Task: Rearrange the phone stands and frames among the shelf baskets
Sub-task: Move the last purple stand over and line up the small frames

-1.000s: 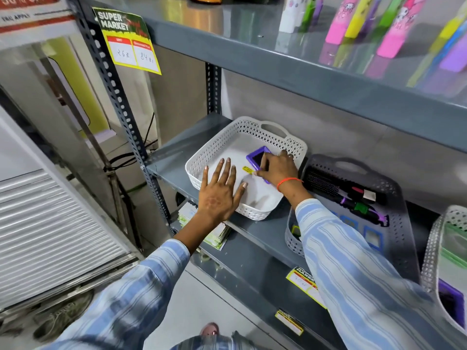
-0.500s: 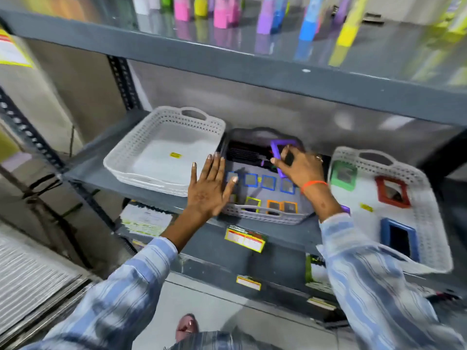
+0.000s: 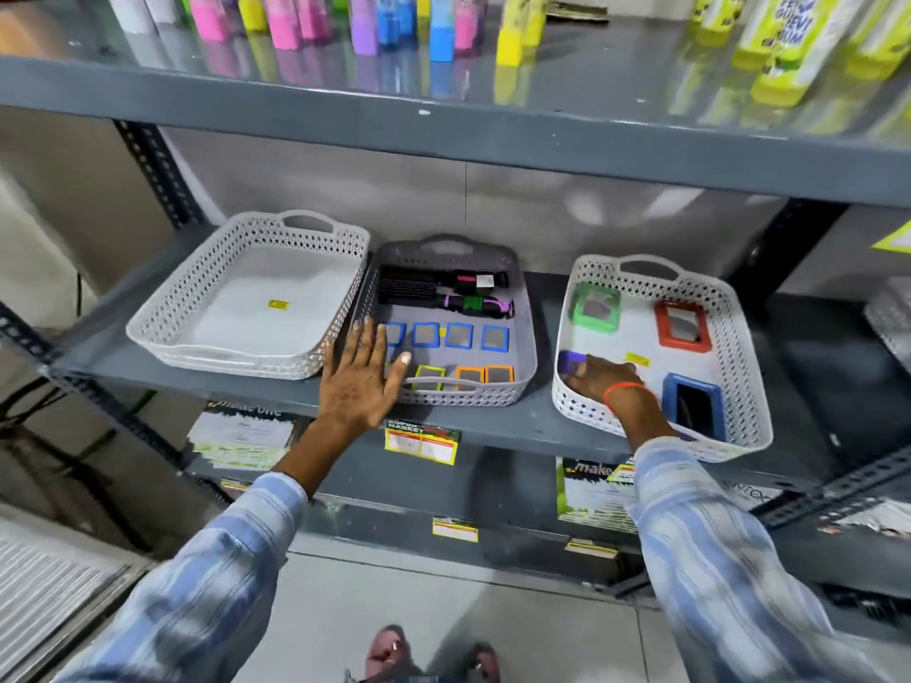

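Three baskets stand side by side on the middle shelf. The left white basket (image 3: 207,288) holds only a yellow sticker. In the grey middle basket (image 3: 527,337) lie several small blue, yellow and orange frames (image 3: 458,335) and two black hairbrushes (image 3: 419,293). The right white basket (image 3: 739,347) holds a green frame (image 3: 595,308), a red frame (image 3: 683,325) and a blue frame (image 3: 694,404). My right hand (image 3: 599,382) is inside this basket at its front left, gripping a purple frame (image 3: 572,362) low over the floor. My left hand (image 3: 362,382) hovers, fingers spread, over the grey basket's front left corner.
The grey shelf above (image 3: 443,115) carries several coloured bottles (image 3: 291,17) and overhangs the baskets. Price labels (image 3: 421,443) hang on the shelf's front edge. A lower shelf holds printed packs (image 3: 241,436). Black slotted uprights (image 3: 157,170) stand at both sides. Another basket's edge (image 3: 892,322) shows at far right.
My right hand has carried the purple frame out of the left white basket, across the grey basket, down into the right white basket. The view and my left hand shifted right along the shelf.
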The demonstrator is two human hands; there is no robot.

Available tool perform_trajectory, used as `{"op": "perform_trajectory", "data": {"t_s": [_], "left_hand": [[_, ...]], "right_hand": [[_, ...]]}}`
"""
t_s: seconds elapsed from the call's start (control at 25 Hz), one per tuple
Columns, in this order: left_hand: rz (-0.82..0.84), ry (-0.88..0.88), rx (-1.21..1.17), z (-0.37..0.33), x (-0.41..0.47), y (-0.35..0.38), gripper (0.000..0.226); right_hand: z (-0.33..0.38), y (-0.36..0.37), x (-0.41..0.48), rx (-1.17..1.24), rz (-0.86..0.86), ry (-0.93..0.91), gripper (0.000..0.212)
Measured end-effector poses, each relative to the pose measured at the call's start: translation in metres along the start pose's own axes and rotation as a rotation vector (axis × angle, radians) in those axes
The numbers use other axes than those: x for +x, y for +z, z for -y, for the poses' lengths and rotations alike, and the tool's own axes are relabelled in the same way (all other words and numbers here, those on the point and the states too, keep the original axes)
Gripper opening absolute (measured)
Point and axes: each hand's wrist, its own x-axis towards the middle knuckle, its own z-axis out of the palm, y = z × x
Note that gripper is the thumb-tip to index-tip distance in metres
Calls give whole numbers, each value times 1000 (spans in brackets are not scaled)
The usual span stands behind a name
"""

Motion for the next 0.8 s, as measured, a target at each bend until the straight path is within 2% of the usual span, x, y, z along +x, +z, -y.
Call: {"op": "perform_trajectory", "data": {"t_s": [0.08,0.16,0.28,0.36,0.4,0.48,0.56,0.6,0.68,0.8], "left_hand": [[22,11,4,0,0,-2,79],[40,21,18,1,-1,-3,79],[42,35,45,3,1,-3,78],[44,50,61,5,3,-2,78],[43,57,62,5,3,-2,78],[29,65,50,5,3,-1,81],[10,63,29,4,2,-1,88],[4,59,17,5,2,0,89],[-4,58,0,5,1,1,88],[-10,60,-15,5,2,3,86]], "right_hand": [[-34,24,57,-112,74,2,110],[-7,3,10,-97,98,35,94],[34,-17,-21,-76,-133,120,61],[60,-27,-26,-70,-330,-25,55],[76,-24,-25,-35,-344,-145,53],[107,-10,-18,-42,-184,-375,51],[127,13,-7,-234,55,-459,51],[132,21,-1,-361,121,-477,49],[136,32,11,-515,175,-479,39],[132,39,23,-515,190,-465,26]]}}
